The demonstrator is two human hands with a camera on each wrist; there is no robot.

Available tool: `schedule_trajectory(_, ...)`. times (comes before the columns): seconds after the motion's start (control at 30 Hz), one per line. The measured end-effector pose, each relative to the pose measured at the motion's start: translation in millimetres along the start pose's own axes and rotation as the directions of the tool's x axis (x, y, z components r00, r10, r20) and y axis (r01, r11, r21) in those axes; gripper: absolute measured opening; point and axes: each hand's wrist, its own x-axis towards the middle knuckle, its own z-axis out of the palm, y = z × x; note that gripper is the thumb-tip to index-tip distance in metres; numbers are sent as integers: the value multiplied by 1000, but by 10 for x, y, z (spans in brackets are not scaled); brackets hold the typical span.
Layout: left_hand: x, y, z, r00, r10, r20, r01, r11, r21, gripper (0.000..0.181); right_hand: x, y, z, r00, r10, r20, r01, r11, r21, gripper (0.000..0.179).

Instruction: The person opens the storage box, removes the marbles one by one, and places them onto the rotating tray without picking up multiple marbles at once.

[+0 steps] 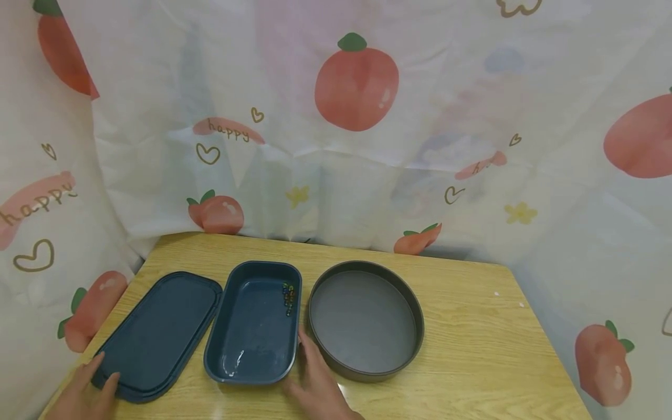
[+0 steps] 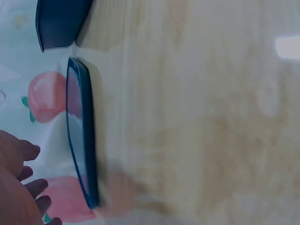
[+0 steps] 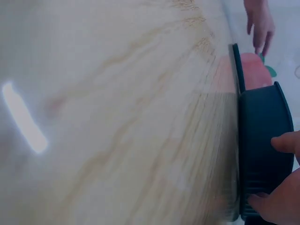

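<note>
A dark blue rectangular container (image 1: 254, 335) stands uncovered on the table, with a cluster of small shiny multicoloured beads (image 1: 289, 298) along its right inner wall. My right hand (image 1: 317, 385) is at its near right corner, index finger by the right side and thumb by the front. In the right wrist view, the fingertips overlap the container's outer wall (image 3: 262, 126). Left of the container lies a flat dark blue lid (image 1: 157, 332). By the lid's near left corner is my left hand (image 1: 84, 391), fingers spread; the left wrist view shows them beside the lid (image 2: 86, 140).
A round dark grey pan (image 1: 362, 321) stands close to the container's right side. The wooden table (image 1: 472, 350) extends further right, with two tiny white specks on it. A fruit-print cloth (image 1: 325, 175) hangs behind the table and along its sides.
</note>
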Motion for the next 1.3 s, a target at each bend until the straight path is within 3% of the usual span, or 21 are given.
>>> schedule_trajectory(0.1,-53,169,48,982,143,-122,-140,990,36,60,-35,4,-49,998,-68,18,69,996,-52,80)
schedule_trajectory(0.17,-101,277,87,950,227,-214,-214,973,82,55,-58,5,-81,994,-112,18,113,990,-79,73)
schedule_trajectory(0.23,-148,385,131,905,304,-297,-283,953,111,49,-79,3,-113,987,-162,16,163,981,-105,67)
schedule_trajectory(0.43,-262,634,221,806,465,-367,-445,884,141,50,-129,-12,-238,943,-332,-14,322,924,-205,50)
schedule_trajectory(0.53,-299,733,270,768,508,-389,-505,855,120,51,-146,-16,-325,922,-386,-37,366,898,-246,47)
schedule_trajectory(0.7,-338,860,316,740,534,-409,-552,830,85,54,-165,-11,-474,903,-423,-78,375,863,-339,42)
schedule_trajectory(0.8,-348,924,319,720,557,-414,-577,812,90,57,-171,13,-568,880,-464,-103,390,829,-401,38)
schedule_trajectory(0.93,-339,1023,307,706,589,-394,-612,787,81,57,-162,87,-711,828,-548,-119,433,760,-485,32)
schedule_trajectory(1.07,-309,1146,295,714,610,-345,-635,771,49,53,-154,182,-852,788,-605,-115,459,702,-545,29)
schedule_trajectory(1.13,-286,1222,298,713,624,-321,-650,760,34,48,-161,221,-923,779,-617,-110,467,688,-555,29)
schedule_trajectory(1.3,-217,1476,297,716,651,-252,-678,735,-27,40,-202,317,-1093,796,-599,-80,455,681,-574,35)
